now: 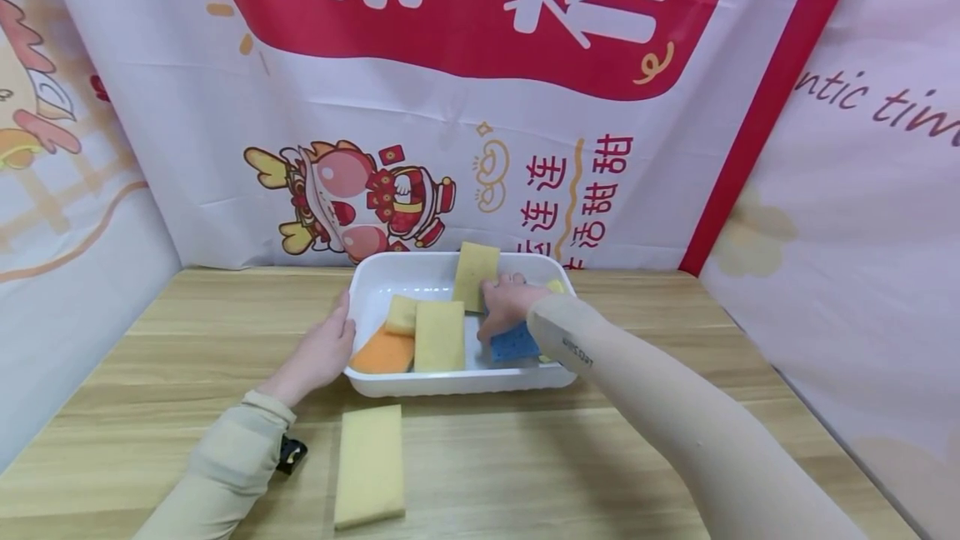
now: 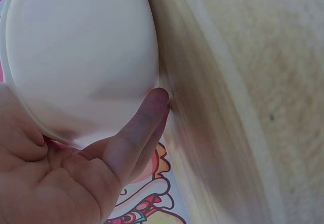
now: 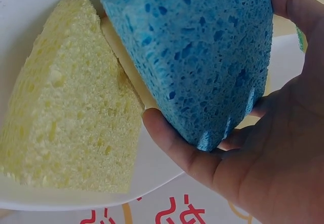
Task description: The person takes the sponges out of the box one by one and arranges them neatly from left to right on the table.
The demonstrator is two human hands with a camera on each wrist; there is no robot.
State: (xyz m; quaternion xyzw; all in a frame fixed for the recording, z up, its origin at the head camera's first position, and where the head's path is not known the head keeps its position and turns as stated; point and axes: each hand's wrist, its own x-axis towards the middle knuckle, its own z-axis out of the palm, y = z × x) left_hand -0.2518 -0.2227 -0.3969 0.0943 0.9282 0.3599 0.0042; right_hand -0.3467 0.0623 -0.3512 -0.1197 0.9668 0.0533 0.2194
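Observation:
My left hand lies against the left end of a white plastic basin, its fingers fairly straight along the outer wall in the left wrist view. Inside the basin, my right hand grips a blue sponge between thumb and fingers. Beside it a pale yellow sponge leans on the back wall. Further left in the basin are an upright yellow sponge, a smaller yellow piece and an orange sponge. The right forearm partly covers yellow pieces at the basin's right end.
Another yellow sponge lies on the wooden table in front of the basin, near the left sleeve. A printed cloth hangs close behind the basin, and more cloth walls flank the table on both sides.

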